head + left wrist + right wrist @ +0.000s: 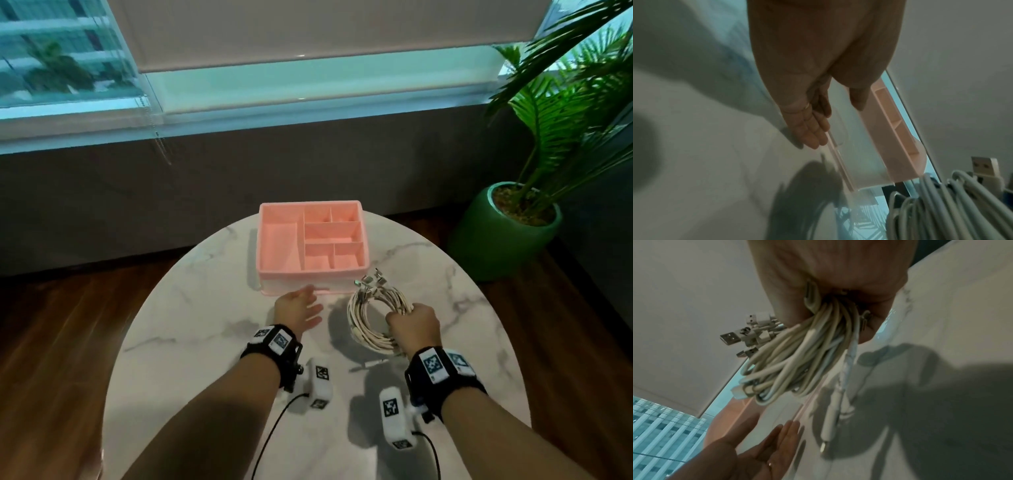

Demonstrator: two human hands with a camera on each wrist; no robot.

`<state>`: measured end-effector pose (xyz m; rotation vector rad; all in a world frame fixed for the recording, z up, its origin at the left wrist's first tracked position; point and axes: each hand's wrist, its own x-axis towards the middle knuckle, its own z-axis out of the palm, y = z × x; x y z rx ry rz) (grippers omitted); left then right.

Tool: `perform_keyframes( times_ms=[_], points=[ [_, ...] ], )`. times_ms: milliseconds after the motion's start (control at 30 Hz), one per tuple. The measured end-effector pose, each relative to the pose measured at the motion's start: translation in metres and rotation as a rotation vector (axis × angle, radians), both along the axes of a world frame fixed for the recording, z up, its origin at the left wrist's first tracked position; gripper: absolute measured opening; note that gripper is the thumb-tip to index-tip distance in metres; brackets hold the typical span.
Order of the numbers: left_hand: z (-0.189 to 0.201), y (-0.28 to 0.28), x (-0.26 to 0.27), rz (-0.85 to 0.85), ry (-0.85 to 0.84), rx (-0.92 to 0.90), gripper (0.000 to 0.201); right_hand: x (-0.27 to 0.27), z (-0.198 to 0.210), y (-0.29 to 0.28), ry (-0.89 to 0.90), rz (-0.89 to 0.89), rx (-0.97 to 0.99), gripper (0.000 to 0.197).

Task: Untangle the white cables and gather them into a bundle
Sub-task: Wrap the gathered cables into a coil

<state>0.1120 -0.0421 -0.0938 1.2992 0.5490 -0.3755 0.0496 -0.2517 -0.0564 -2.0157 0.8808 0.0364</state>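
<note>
A coil of white cables (368,317) hangs in a round loop just above the marble table (191,325). My right hand (412,325) grips the coil at its right side, fingers wrapped round the strands (797,356). Several USB plugs (370,279) stick out at the top of the coil (748,335). One loose cable end (830,423) dangles below toward the table. My left hand (301,306) is open with straight fingers (813,131), left of the coil (941,211) and by the front of the pink box, holding nothing.
A pink organiser box (310,243) with several empty compartments stands at the table's far middle. A potted palm in a green pot (507,233) stands on the floor at right. A window and a dark low wall lie beyond the table.
</note>
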Motion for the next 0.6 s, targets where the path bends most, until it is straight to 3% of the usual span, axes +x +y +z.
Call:
perform_keyframes(
  times_ms=[100,200,367,600],
  points=[
    [-0.002,-0.007,0.005,0.105,0.021,-0.118,0.037,0.003,-0.003,0.000,0.003,-0.003,0.013,0.008],
    [-0.005,-0.011,0.006,0.165,0.055,-0.222,0.034,0.006,-0.006,-0.001,0.014,-0.001,0.016,0.010],
    [-0.010,-0.014,0.007,0.180,0.076,-0.289,0.046,0.008,-0.014,-0.002,0.023,0.018,0.009,0.015],
    [-0.009,-0.017,0.007,0.185,0.095,-0.246,0.023,0.001,-0.014,-0.005,0.035,0.024,0.015,0.014]
  ],
)
